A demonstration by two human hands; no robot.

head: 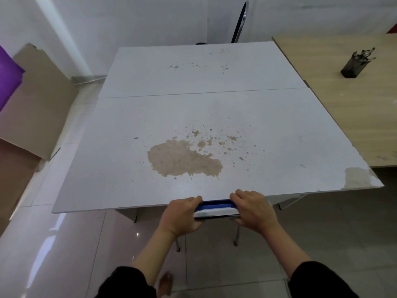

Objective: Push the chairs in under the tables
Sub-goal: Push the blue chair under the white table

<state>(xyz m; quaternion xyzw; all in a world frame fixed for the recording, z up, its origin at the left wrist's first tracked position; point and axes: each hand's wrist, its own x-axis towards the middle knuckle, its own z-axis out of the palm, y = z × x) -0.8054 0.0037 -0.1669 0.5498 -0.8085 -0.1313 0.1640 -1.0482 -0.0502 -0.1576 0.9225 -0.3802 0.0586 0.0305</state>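
Both hands grip the top rail of the blue-padded, chrome-framed chair back (216,208) at the near edge of the white, brown-stained bench (150,130): the left hand (182,214) wraps its left end, the right hand (253,209) its right end, fingers curled over the far side. The seat is already hidden under the bench, with only the rail and rear legs showing. To finish well, I would push evenly with both hands, straight away, stopping before the fingers pinch against the bench edge. A second chrome chair back (240,22) stands at the far side. No brand, label or writing is legible anywhere.
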